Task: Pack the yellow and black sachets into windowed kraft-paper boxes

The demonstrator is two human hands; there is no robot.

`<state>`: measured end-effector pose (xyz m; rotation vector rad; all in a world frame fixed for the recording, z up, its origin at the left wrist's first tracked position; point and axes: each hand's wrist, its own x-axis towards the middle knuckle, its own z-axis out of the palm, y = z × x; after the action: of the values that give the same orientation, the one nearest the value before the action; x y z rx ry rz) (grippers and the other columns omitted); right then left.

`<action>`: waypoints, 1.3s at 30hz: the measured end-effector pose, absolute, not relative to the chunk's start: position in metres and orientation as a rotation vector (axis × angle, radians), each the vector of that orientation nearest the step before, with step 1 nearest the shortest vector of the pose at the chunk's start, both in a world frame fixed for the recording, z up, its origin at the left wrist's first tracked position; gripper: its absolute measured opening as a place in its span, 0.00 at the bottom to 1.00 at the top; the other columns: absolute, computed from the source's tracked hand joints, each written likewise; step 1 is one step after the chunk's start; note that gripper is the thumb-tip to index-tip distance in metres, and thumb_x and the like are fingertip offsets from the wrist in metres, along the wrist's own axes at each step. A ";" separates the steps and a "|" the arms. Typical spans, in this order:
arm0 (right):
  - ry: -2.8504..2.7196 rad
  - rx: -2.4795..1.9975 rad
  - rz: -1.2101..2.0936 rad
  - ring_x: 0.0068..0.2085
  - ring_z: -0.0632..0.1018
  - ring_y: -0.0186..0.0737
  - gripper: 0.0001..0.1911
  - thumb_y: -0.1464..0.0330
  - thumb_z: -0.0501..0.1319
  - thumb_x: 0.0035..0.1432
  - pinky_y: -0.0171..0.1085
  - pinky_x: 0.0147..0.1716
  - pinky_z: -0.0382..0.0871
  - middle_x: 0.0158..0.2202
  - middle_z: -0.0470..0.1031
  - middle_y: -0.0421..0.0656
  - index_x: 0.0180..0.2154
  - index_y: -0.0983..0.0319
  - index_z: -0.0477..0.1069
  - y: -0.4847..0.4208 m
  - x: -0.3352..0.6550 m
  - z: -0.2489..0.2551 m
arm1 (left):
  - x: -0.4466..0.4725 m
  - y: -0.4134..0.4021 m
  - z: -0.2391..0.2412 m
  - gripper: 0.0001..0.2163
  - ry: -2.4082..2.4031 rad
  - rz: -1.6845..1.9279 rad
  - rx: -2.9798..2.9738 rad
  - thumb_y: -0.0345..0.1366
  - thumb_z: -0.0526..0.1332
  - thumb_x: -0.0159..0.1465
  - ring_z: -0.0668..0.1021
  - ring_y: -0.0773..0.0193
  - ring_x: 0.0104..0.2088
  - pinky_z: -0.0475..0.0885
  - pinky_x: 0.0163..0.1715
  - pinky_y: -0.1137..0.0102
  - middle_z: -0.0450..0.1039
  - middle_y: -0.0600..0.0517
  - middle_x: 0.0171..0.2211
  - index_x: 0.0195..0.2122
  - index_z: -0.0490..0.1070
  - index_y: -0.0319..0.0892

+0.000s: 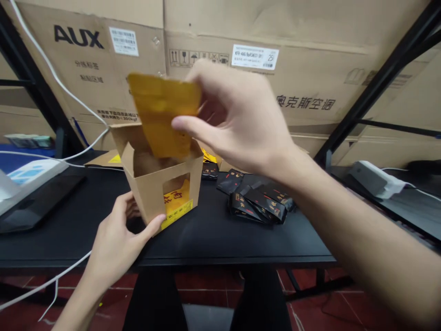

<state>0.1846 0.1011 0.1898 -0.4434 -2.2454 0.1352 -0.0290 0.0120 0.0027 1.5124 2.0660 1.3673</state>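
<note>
A small kraft paper box (148, 195) with a window and a yellow label stands with its top open on the black table (213, 234). My left hand (119, 234) is closed around its lower left corner, thumb on the front. Through the window a yellow packet (177, 196) shows inside. Above the opening, my right hand (237, 112) pinches a yellow sachet (161, 110) between thumb and fingers; its lower end dips behind the front rim. To the right of the box lies a loose pile of black sachets (257, 202) with gold writing.
Large cardboard cartons (203, 27) form the back wall. Behind the box lie more yellow packets (208, 156) and a flat kraft piece (103, 158). A dark tablet-like slab (44, 202) is at left, a white adapter (377, 179) at right. A white cable (62, 82) hangs at left.
</note>
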 end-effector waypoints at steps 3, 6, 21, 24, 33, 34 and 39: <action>-2.452 -0.538 0.099 0.47 0.81 0.41 0.12 0.63 0.64 0.66 0.39 0.50 0.75 0.33 0.74 0.37 0.30 0.59 0.69 0.104 0.162 0.195 | -0.029 0.013 0.002 0.31 2.059 1.376 1.509 0.60 0.68 0.56 0.85 0.42 0.53 0.82 0.52 0.53 0.84 0.44 0.52 0.55 0.67 0.48; -2.619 -0.545 0.129 0.49 0.81 0.45 0.11 0.68 0.65 0.61 0.42 0.52 0.74 0.30 0.72 0.38 0.27 0.61 0.69 0.107 0.143 0.191 | -0.029 0.013 0.002 0.32 2.049 1.379 1.512 0.60 0.68 0.56 0.85 0.42 0.53 0.82 0.52 0.53 0.84 0.44 0.51 0.55 0.67 0.48; -3.056 -1.099 0.901 0.28 0.83 0.39 0.13 0.76 0.63 0.60 0.44 0.37 0.84 0.19 0.73 0.35 0.23 0.65 0.76 0.112 0.090 0.203 | -0.029 0.014 0.002 0.32 2.012 1.381 1.543 0.61 0.67 0.56 0.85 0.42 0.52 0.82 0.51 0.53 0.83 0.42 0.51 0.55 0.68 0.47; -2.676 -1.337 1.354 0.31 0.86 0.42 0.08 0.84 0.67 0.48 0.49 0.42 0.85 0.24 0.79 0.37 0.28 0.68 0.78 0.121 0.087 0.192 | -0.029 0.015 0.002 0.33 2.010 1.372 1.540 0.61 0.67 0.56 0.85 0.42 0.52 0.81 0.53 0.52 0.83 0.43 0.50 0.56 0.68 0.47; -2.897 -1.219 1.358 0.38 0.87 0.39 0.13 0.72 0.58 0.66 0.34 0.39 0.84 0.30 0.82 0.38 0.27 0.66 0.73 0.117 0.079 0.192 | -0.033 0.012 0.001 0.31 1.988 1.465 1.402 0.57 0.70 0.55 0.84 0.43 0.54 0.81 0.57 0.49 0.81 0.44 0.54 0.55 0.67 0.49; -2.929 -1.168 1.336 0.36 0.87 0.38 0.17 0.70 0.56 0.68 0.33 0.38 0.84 0.29 0.81 0.38 0.27 0.66 0.73 0.115 0.078 0.192 | -0.034 0.012 0.001 0.30 1.986 1.485 1.383 0.57 0.70 0.55 0.84 0.42 0.55 0.81 0.58 0.49 0.81 0.45 0.54 0.54 0.68 0.50; -3.163 -0.935 1.122 0.28 0.83 0.37 0.23 0.68 0.49 0.73 0.34 0.27 0.81 0.26 0.77 0.39 0.26 0.63 0.72 0.113 0.080 0.189 | -0.031 0.010 0.006 0.31 1.983 1.490 1.317 0.56 0.73 0.51 0.84 0.40 0.54 0.81 0.57 0.45 0.80 0.45 0.54 0.52 0.69 0.49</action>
<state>0.0799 0.1133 0.1892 -0.9345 -3.1633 1.1216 -0.0308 0.0103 0.0060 1.3170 1.9835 1.4897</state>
